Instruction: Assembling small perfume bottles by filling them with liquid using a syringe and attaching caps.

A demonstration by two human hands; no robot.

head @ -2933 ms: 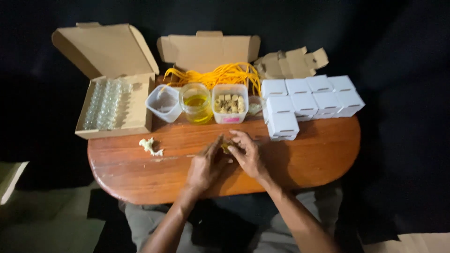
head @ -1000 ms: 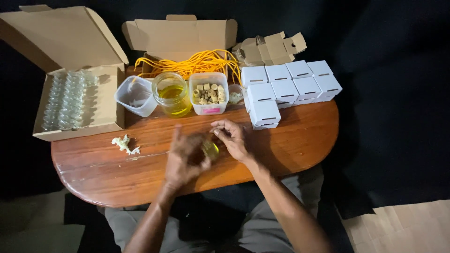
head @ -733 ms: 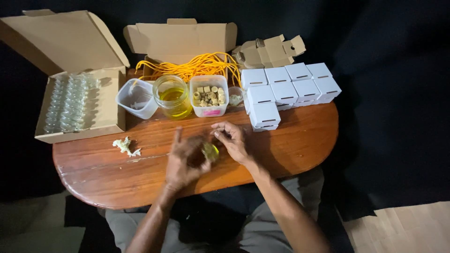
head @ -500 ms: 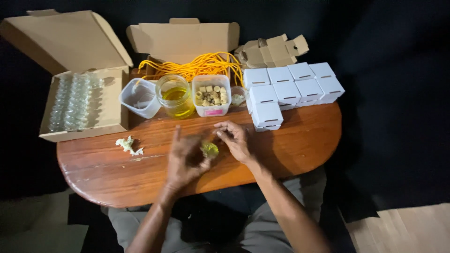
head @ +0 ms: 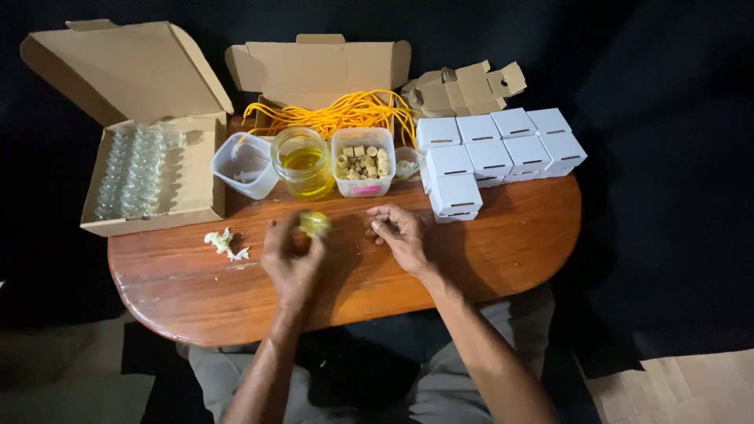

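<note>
My left hand (head: pixel 290 255) holds a small round glass bottle of yellow liquid (head: pixel 315 224) at its fingertips, just above the wooden table (head: pixel 503 243). My right hand (head: pixel 399 235) rests on the table a little to the right of the bottle, fingers curled, holding nothing I can see. Behind the hands stand a jar of yellow oil (head: pixel 302 162) and a clear tub of small corks (head: pixel 362 161).
An open cardboard box of empty glass vials (head: pixel 141 169) sits at the left. An empty plastic cup (head: pixel 244 163), a box of yellow cord (head: pixel 345 114), stacked small white boxes (head: pixel 491 153), folded brown cartons (head: pixel 463 86) and a crumpled white scrap (head: pixel 224 243) lie around.
The two hands have come apart: my left hand now carries the small bottle alone toward the left, and my right hand has let go and rests on the table.
</note>
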